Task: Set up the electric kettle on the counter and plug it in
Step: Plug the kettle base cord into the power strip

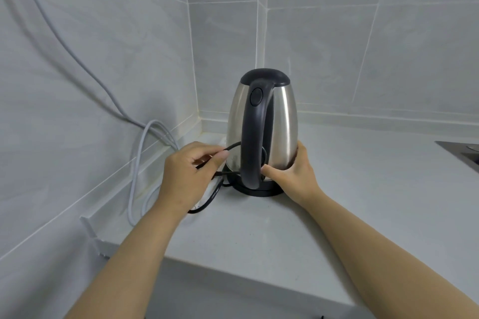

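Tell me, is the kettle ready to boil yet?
Not yet. Done: the shiny steel kettle with the black handle stands upright on its round black base in the counter corner. In hand: the left hand pinches the thin black cord, while the right hand steadies the kettle's lower body. Left: plugging in; no plug or socket is clearly visible.

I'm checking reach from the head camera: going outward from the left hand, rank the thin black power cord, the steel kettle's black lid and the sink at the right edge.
From the left hand:
1. Thin black power cord: pinched in its fingers.
2. Steel kettle's black lid: up and right.
3. Sink: far right edge.
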A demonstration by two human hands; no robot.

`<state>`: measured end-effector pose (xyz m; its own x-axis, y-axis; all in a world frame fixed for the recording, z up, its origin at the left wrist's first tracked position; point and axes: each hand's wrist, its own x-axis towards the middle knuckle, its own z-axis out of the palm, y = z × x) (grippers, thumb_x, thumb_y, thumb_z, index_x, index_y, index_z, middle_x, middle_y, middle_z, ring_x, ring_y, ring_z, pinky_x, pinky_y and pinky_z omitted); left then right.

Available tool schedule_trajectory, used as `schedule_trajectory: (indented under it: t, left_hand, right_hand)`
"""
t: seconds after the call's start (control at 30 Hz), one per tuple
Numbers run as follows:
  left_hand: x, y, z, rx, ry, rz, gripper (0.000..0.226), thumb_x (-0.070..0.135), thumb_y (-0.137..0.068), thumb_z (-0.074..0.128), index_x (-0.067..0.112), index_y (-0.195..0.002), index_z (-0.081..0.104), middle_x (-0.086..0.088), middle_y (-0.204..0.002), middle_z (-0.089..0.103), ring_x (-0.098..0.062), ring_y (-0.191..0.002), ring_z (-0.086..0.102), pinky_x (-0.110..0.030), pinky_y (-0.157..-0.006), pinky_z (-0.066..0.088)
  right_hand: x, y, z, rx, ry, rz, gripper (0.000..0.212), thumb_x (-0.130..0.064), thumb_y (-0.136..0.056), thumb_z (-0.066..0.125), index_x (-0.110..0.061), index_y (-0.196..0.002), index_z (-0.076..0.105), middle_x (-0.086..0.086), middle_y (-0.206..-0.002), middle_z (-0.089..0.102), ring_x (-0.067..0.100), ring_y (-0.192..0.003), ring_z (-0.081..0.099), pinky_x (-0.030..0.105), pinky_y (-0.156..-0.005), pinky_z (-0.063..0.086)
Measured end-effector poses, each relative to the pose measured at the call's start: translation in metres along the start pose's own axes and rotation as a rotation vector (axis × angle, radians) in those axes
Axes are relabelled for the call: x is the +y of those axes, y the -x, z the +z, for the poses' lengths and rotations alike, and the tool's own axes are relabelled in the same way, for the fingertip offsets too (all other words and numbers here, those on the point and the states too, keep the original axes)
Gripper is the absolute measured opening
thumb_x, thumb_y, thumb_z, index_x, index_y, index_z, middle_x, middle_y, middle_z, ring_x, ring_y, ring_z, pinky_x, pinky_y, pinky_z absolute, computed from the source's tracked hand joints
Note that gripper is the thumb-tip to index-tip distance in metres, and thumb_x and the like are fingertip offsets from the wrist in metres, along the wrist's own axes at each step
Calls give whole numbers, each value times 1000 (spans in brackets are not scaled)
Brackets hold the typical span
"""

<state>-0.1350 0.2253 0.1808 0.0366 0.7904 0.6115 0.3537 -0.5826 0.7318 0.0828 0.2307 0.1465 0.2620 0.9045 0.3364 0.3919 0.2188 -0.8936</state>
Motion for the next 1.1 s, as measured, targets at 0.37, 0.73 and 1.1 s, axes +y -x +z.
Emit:
schedule_trajectory:
  t: [0.37,0.73,1.1]
  left_hand:
    - [16,38,-13,246,213,-78,29,23,-79,64,35,-105,64,17,-107,69,-5,-103,63,-28,-89,48]
    - [5,93,6,-65,-159,75,71,42,-84,53,45,-147,19,43,-140,26,11,-134,29,-21,-107,31]
    - [5,109,13,224,-89,-373,49,47,-99,35,27,-75,73,15,-86,71,17,-87,56,-6,-76,36]
  right_hand:
    - [0,19,-12,-71,-228,-18,86,-27,-83,72,-30,-148,16,-27,-133,34,-23,-112,42,8,-91,38]
    - [-17,54,22,157,162,-561,58,-36,-82,66,-9,-128,44,2,-124,42,16,-116,45,22,-99,37]
    - [-10,50,25,29,258,-461,26,-21,-85,64,-16,-109,57,-9,-101,54,9,-95,54,22,-77,50]
